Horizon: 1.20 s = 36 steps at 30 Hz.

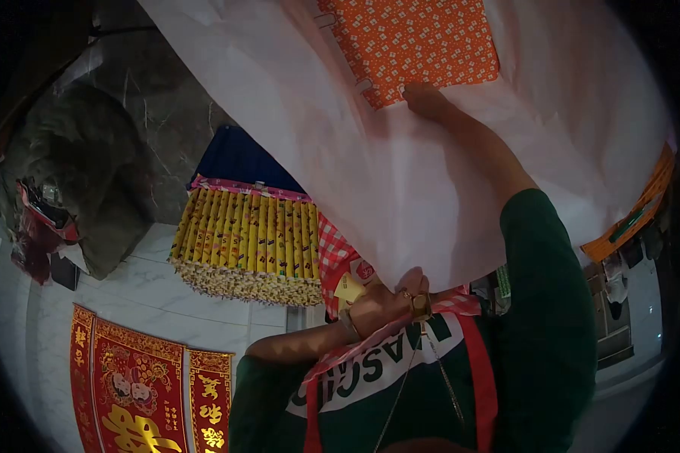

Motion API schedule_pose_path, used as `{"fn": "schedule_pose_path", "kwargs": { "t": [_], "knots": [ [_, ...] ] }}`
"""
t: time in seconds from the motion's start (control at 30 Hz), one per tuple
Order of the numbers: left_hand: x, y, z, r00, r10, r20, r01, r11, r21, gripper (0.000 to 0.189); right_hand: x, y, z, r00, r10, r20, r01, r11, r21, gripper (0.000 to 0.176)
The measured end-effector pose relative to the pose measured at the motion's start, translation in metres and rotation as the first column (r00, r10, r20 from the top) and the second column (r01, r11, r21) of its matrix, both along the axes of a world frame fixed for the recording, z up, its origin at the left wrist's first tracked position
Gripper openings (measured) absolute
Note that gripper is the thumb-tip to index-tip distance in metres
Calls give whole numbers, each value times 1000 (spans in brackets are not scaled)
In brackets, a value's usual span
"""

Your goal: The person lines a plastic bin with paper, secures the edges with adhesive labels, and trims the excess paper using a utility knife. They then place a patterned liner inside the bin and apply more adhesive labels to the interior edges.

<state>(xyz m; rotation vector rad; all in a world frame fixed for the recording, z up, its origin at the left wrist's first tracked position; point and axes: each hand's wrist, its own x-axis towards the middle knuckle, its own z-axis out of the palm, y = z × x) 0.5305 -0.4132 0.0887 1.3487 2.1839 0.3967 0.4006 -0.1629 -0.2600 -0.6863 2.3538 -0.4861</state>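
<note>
A large white sheet [431,204], thin and creased, spreads from the top of the view down to my chest. On it lies an orange sheet [431,45] with a small white floral print. My right hand [428,103] reaches forward, its fingers closed at the lower edge of the orange sheet. Close to my chest, my left hand [385,306] is closed at the near edge of the white sheet; its fingertips are partly hidden. Beside it shows a small pale-yellow piece [349,288], whose hold I cannot make out.
To the left stands a thick bundle of yellow printed rolls [249,234], with dark blue material [242,162] behind it. Red-checked cloth [331,245] is alongside. Red posters with gold characters [140,385] are at lower left. An orange rim [635,208] borders the right side.
</note>
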Motion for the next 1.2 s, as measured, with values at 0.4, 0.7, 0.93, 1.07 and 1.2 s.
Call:
{"fn": "schedule_pose_path", "kwargs": {
  "t": [0.4, 0.7, 0.93, 1.07, 1.2],
  "knots": [
    [-106, 10, 20, 686, 164, 709, -240, 971, 7, 27, 17, 4, -33, 985, -5, 171, -6, 998, 64, 16],
    [-153, 32, 18, 765, 376, 522, -547, 808, 219, 33, -24, -13, 4, 912, -69, 405, -17, 978, 206, 17],
    [-82, 12, 7, 995, -39, -88, 50, 991, 125, 34, -15, -6, -3, 962, 24, 273, -102, 956, 274, 15],
    [-44, -3, 0, 774, 82, 628, -221, 964, 146, 35, -34, -3, 5, 988, -73, 133, 36, 965, 259, 15],
    [-94, 2, 19, 610, 140, 780, -183, 982, -32, 41, -48, -4, 0, 932, -179, 316, 66, 938, 340, 18]
  ]
}}
